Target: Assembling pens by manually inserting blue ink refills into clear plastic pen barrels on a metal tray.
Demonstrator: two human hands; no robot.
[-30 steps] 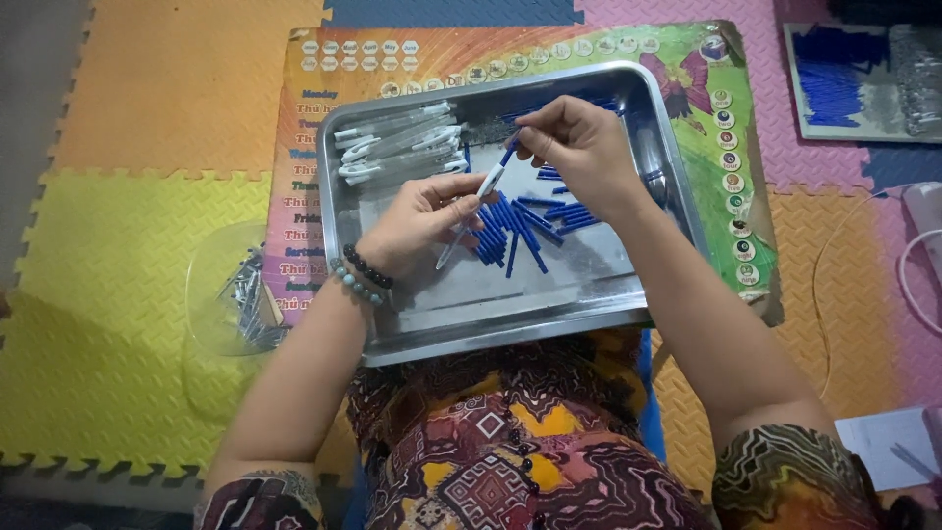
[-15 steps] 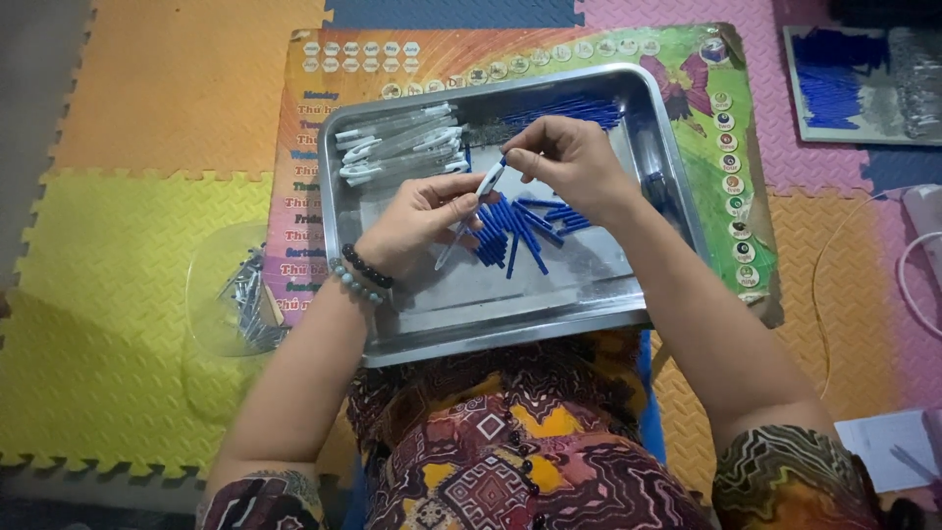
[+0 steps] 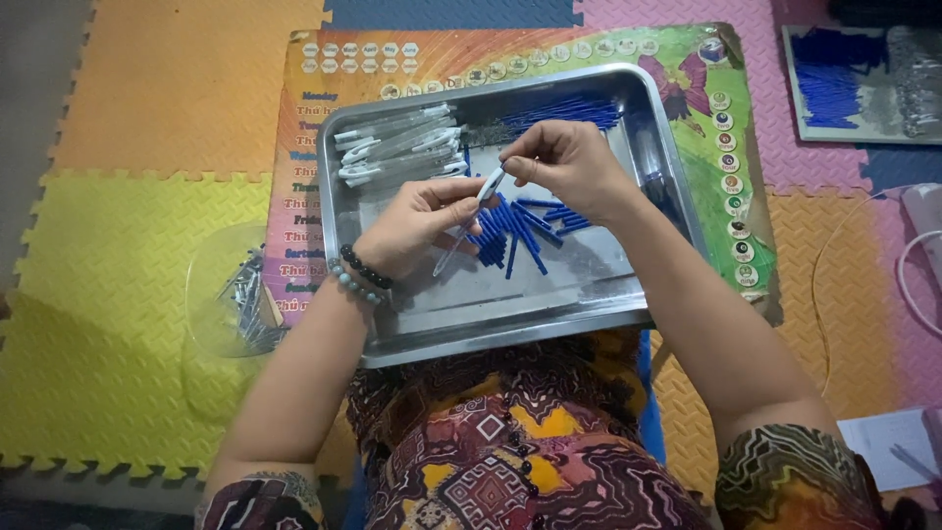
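Above the rectangular steel tray [image 3: 628, 294], the left hand [image 3: 417, 231] grips a clear plastic pen barrel [image 3: 471, 221]; the right hand [image 3: 569, 162] pinches its upper tip, over loose blue refills [image 3: 520, 231].

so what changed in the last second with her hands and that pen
The right hand came down from a raised position to the top end of the pen; the left hand kept holding it. The tray and blue refills stayed as they were.
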